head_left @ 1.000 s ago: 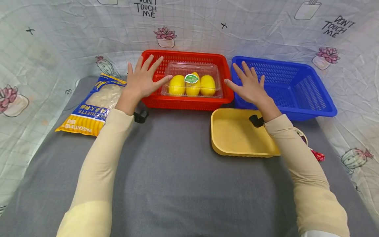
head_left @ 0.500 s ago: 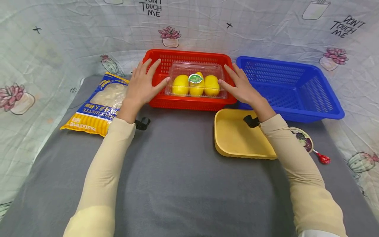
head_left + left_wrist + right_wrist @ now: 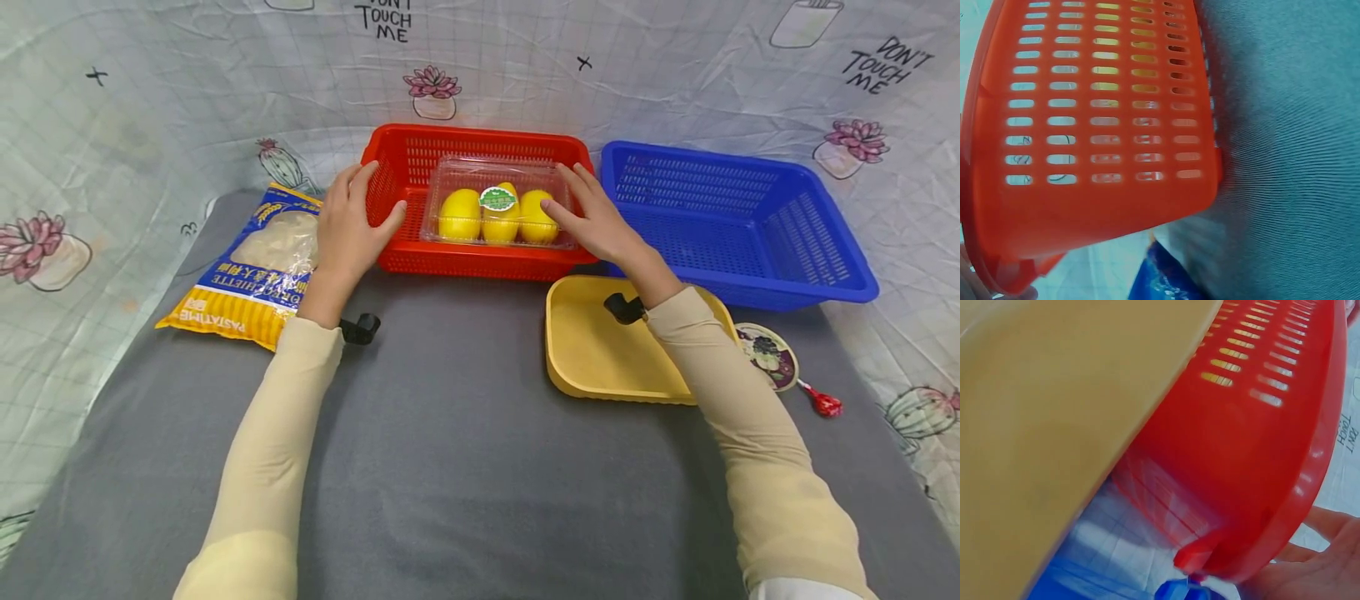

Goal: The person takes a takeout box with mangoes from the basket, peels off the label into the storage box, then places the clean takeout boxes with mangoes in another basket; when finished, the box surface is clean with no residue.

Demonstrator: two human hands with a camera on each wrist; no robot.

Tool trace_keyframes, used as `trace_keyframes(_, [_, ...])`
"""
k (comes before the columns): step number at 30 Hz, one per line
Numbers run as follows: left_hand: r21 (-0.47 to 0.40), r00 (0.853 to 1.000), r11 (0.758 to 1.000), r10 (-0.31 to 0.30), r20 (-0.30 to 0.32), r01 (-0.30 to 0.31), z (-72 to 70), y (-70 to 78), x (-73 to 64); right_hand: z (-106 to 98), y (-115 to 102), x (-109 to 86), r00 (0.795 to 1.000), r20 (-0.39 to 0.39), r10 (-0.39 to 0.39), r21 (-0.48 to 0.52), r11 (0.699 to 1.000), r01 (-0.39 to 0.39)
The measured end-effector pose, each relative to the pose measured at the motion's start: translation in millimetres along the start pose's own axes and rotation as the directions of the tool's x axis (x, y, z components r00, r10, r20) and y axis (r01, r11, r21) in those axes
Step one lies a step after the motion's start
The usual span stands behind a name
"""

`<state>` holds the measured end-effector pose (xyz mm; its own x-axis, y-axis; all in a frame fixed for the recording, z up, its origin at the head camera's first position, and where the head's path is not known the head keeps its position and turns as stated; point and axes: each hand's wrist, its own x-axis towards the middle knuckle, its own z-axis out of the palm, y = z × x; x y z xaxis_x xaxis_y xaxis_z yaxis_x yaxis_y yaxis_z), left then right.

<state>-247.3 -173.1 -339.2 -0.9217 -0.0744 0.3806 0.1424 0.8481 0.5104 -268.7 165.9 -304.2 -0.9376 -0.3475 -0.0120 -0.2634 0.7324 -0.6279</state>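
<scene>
Head view: you are flanking the red basket (image 3: pixel 480 261) on the desk (image 3: pixel 450 433) with left hand (image 3: pixel 351 218) and right hand (image 3: pixel 603 221), apparently preparing to grasp. Each grip is standing apart, likely needing closure next.

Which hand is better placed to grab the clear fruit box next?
Probably the right hand: in the head view it overlaps the clear box, while a gap shows between the left hand and the box.
</scene>
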Motion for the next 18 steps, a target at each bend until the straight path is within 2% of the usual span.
trace_keyframes(6, [-0.053, 0.999, 0.998, -0.028, -0.023, 0.026, 4.4, -7.6, -5.2, 5, -2, 6.5, 0.999, -0.024, -0.046, 0.044, 0.998, 0.047])
trace_keyframes(12, [-0.133, 0.997, 0.988, -0.077, 0.029, 0.080, 5.1, -11.2, -10.1, 9, -1, 14.1, 1.000, -0.010, -0.020, 0.040, 0.999, 0.021])
trace_keyframes(18, [-0.160, 0.991, 0.981, -0.101, 0.090, 0.114, 6.1, -19.3, -14.8, 13, 1, 20.7, 1.000, 0.009, 0.000, 0.053, 0.999, -0.001])
